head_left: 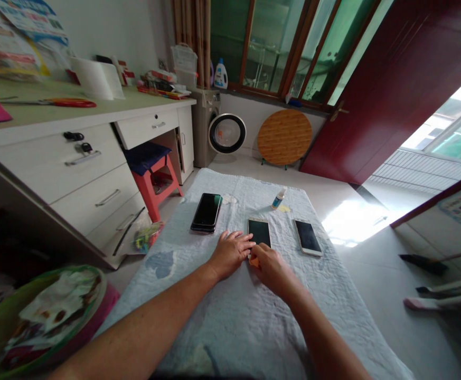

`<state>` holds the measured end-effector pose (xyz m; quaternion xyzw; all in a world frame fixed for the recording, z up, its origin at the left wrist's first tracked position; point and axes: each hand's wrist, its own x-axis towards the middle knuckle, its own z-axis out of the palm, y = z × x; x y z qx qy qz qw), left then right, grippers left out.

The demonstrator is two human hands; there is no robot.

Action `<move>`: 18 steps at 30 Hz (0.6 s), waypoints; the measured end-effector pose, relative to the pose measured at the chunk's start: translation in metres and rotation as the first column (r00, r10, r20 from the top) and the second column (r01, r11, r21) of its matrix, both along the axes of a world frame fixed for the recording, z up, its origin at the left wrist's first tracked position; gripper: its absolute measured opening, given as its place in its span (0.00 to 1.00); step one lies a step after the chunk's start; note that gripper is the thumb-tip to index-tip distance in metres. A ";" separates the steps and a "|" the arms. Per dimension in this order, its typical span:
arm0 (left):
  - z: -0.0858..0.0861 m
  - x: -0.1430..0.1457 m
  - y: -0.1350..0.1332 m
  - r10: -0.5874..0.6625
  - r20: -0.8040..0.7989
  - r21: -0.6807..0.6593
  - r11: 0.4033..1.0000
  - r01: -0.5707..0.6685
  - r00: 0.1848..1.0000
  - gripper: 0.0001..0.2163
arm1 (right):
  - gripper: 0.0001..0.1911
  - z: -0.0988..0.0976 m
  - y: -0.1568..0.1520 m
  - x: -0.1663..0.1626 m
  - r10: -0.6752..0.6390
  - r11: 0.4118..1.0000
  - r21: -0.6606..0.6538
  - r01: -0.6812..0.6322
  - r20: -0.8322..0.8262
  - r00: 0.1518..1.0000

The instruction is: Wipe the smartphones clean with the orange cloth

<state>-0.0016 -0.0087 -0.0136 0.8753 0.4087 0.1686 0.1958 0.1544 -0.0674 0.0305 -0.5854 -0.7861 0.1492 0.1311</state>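
A smartphone (259, 229) with a dark screen and pale frame lies face up on the cloth-covered table (230, 316). My left hand (231, 253) rests flat with fingers spread, its fingertips at the phone's left edge. At the phone's near end, my right hand (269, 264) is closed on an orange cloth (255, 262), pressed against the screen's lower part. To the right lies another phone (308, 237) with a white frame. On the left is a stack of dark phones (207, 211). A small spray bottle (279, 198) stands beyond the middle phone.
A desk with drawers (95, 174) runs along the left, with a red stool (154, 179) beside it. A waste bin (99, 295) stands at the near left. Beyond are an open washing machine (206, 121), a round wooden tabletop (284, 136) and a red door (373, 79).
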 end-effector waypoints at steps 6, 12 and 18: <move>0.003 -0.002 -0.001 -0.015 0.018 0.003 1.000 0.014 1.000 0.15 | 0.04 -0.010 -0.003 -0.020 0.018 0.995 0.101 -0.026 0.081 0.997; 0.005 -0.001 0.002 0.001 -0.016 -0.047 0.999 -0.002 1.000 0.14 | 0.04 -0.005 -0.007 -0.002 -0.118 0.992 0.063 0.108 0.187 0.975; 0.000 -0.001 0.004 -0.005 0.000 -0.029 1.000 0.005 1.000 0.14 | 0.03 -0.006 -0.010 0.018 -0.151 0.988 0.041 0.146 0.236 0.960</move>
